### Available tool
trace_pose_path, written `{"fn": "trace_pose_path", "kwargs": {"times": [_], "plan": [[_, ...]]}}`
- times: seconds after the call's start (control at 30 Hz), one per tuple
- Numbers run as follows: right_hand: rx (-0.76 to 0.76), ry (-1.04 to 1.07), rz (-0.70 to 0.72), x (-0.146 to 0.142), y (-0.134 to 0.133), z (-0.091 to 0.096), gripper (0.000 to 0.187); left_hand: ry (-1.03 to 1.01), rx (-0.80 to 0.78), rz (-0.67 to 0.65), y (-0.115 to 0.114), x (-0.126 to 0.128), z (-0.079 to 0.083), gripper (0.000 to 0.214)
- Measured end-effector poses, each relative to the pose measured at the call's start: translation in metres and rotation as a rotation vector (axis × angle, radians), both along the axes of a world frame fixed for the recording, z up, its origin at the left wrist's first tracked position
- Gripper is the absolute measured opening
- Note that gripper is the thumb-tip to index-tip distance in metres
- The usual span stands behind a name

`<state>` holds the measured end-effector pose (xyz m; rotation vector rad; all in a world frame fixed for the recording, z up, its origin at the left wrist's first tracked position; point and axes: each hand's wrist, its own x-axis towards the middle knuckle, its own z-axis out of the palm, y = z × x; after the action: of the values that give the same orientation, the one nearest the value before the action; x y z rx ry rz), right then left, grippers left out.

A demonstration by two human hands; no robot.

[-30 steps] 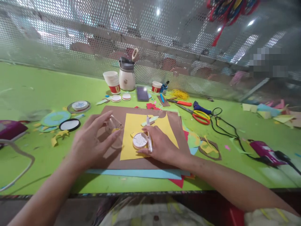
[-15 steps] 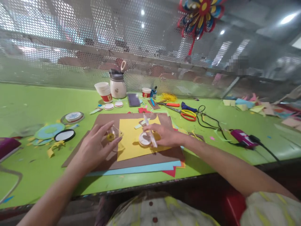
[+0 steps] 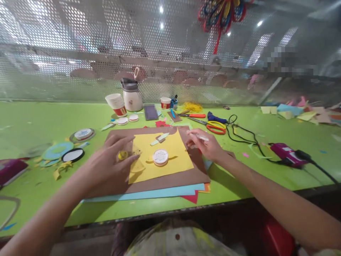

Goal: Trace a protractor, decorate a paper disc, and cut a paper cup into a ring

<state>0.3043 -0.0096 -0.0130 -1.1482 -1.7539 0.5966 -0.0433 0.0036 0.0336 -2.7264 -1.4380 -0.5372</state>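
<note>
My left hand [image 3: 109, 165] curls around a clear plastic piece [image 3: 136, 153] with a small round yellow part [image 3: 123, 155], over the left side of a yellow sheet [image 3: 176, 167]. My right hand [image 3: 209, 145] pinches a whitish pen-like stick [image 3: 202, 137] above the sheet's right edge. On the yellow sheet between my hands lies a round white disc [image 3: 160, 156] with faint lines on its top. Behind it, a pale strip with a brown piece [image 3: 160, 138] rests on the sheet. Brown card [image 3: 170, 184] lies underneath, over light blue paper [image 3: 160, 192].
At the back stand stacked paper cups [image 3: 116, 105], a white jug [image 3: 132, 99] and a small red-and-white cup [image 3: 165, 103]. Scissors [image 3: 213, 125], a blue-handled tool [image 3: 216, 118] and a corded purple device [image 3: 286, 154] lie right. Left is a black-rimmed disc [image 3: 72, 154].
My right hand has moved right and up with the stick, away from the round disc, uncovering it. The left hand still holds the clear plastic piece in nearly the same place.
</note>
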Motion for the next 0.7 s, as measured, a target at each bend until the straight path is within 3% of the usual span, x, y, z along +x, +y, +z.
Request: {"fn": "trace_pose_path", "kwargs": {"times": [0.13, 0.23, 0.33, 0.43, 0.53, 0.7], "plan": [[0.006, 0.026, 0.039, -0.008, -0.003, 0.009, 0.033, 0.052, -0.115, 0.024, 0.020, 0.014, 0.019, 0.068], [-0.002, 0.058, 0.043, -0.016, 0.000, 0.012, 0.035, 0.091, -0.201, 0.010, 0.041, 0.024, 0.021, 0.068], [-0.031, 0.103, 0.036, -0.025, 0.005, 0.012, 0.034, 0.114, -0.235, 0.003, 0.056, 0.027, 0.014, 0.067], [-0.059, 0.110, 0.052, -0.036, 0.006, 0.016, 0.021, 0.107, -0.248, -0.021, 0.063, 0.023, 0.003, 0.062], [-0.077, 0.084, 0.054, -0.048, 0.004, 0.022, 0.011, 0.083, -0.258, -0.057, 0.065, 0.018, -0.008, 0.059], [-0.080, 0.110, 0.034, -0.064, 0.002, 0.018, 0.010, 0.060, -0.283, -0.072, 0.063, 0.010, -0.021, 0.057]]}}
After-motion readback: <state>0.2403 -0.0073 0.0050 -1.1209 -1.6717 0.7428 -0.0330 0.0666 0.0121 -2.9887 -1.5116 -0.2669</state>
